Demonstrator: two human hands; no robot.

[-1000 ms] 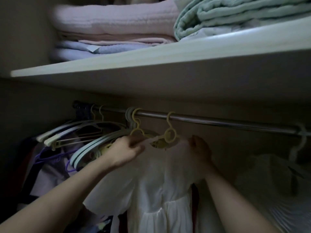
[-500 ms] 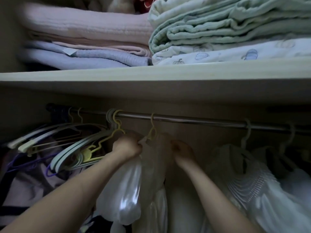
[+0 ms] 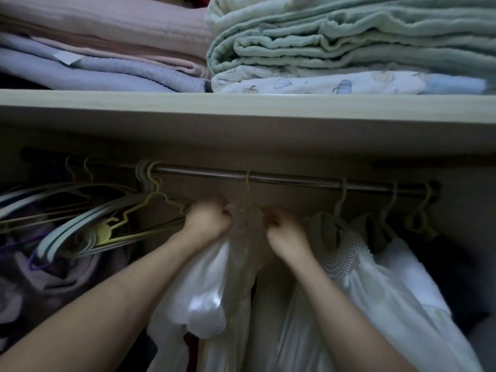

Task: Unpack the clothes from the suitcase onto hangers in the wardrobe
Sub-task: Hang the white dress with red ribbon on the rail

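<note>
A white dress (image 3: 214, 296) hangs edge-on from a yellow hanger (image 3: 248, 189) hooked on the metal rail (image 3: 281, 178). My left hand (image 3: 209, 221) grips the dress's left shoulder just under the hook. My right hand (image 3: 284, 232) grips its right shoulder, fingers curled into the fabric. Both hands sit close together below the rail. The hanger's arms are hidden inside the dress. The suitcase is out of view.
Several bare hangers (image 3: 88, 224) crowd the rail's left end above dark and lilac clothes. More white garments (image 3: 370, 277) hang to the right on pale hangers. The shelf (image 3: 241, 103) overhead carries folded pink, lilac and green blankets (image 3: 349, 41).
The dress has turned from facing me to edge-on along the rail. My hands have closed in on its shoulders. The view has shifted right, showing more hung garments.
</note>
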